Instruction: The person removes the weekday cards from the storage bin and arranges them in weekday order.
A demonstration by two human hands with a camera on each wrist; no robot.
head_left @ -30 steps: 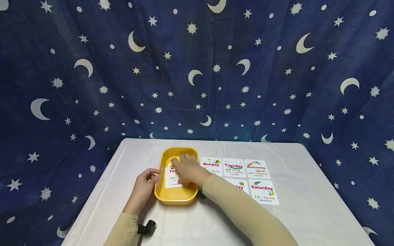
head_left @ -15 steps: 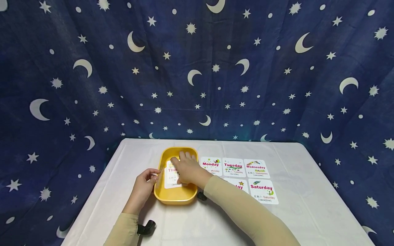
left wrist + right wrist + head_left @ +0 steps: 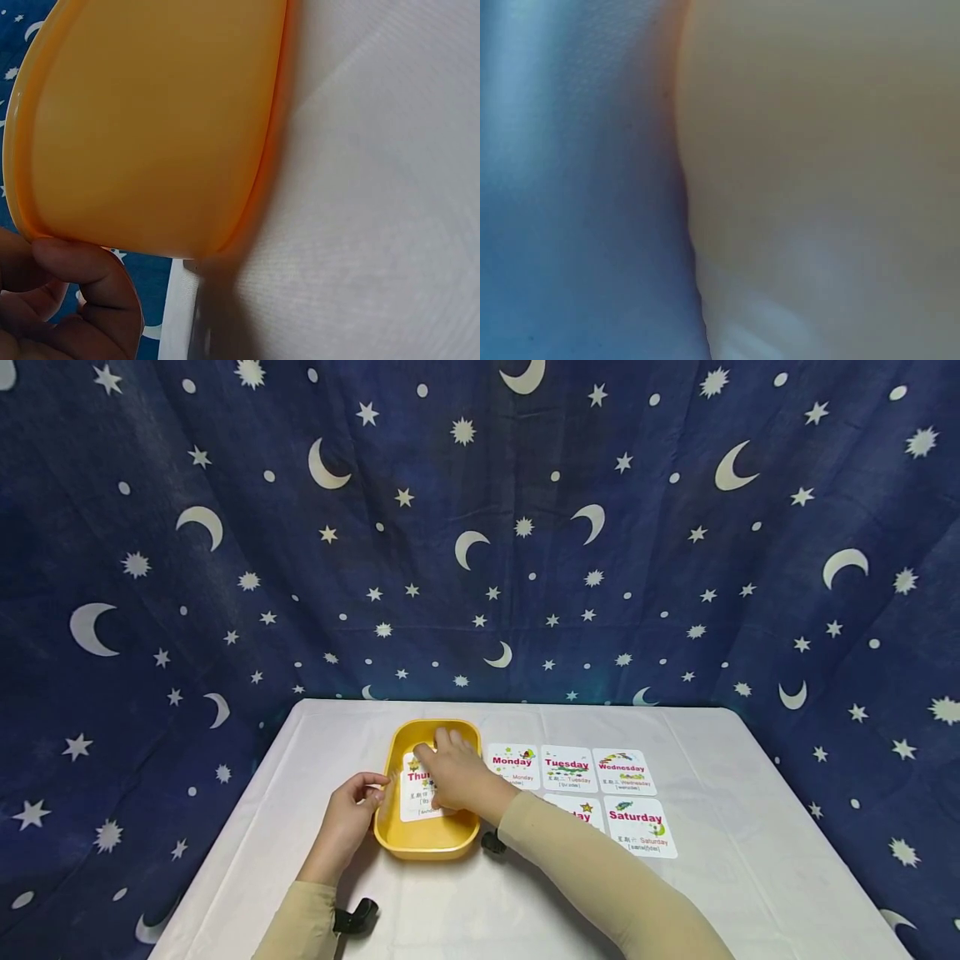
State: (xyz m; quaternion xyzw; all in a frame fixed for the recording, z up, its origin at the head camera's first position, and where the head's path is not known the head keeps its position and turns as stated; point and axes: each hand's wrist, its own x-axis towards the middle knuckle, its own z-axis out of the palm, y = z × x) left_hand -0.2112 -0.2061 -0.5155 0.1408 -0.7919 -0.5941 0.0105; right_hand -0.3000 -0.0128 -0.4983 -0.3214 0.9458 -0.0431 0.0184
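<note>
In the head view, a deep yellow plastic tray (image 3: 426,845) stands on the left half of the table. My left hand (image 3: 347,817) pinches its left rim; in the left wrist view the fingers (image 3: 90,281) curl at the rim of its wall. Inside the tray lies a white card (image 3: 420,789) starting with "Thu", and the edge of another card seems to show below it. My right hand (image 3: 463,778) reaches in over the right rim, thumb and bent fingers gripping the card's right part. That grip is partly hidden. The right wrist view is a blur.
Right of the tray lie flat cards in two rows: Monday (image 3: 513,765), Tuesday (image 3: 569,768) and Wednesday (image 3: 625,772) behind, Saturday (image 3: 640,827) in front. Beside Saturday, a card ending in "ay" (image 3: 587,812) is partly covered by my right sleeve (image 3: 592,860).
The cards under my right hand have shifted slightly against each other within the tray. My left hand keeps its place on the rim.
</note>
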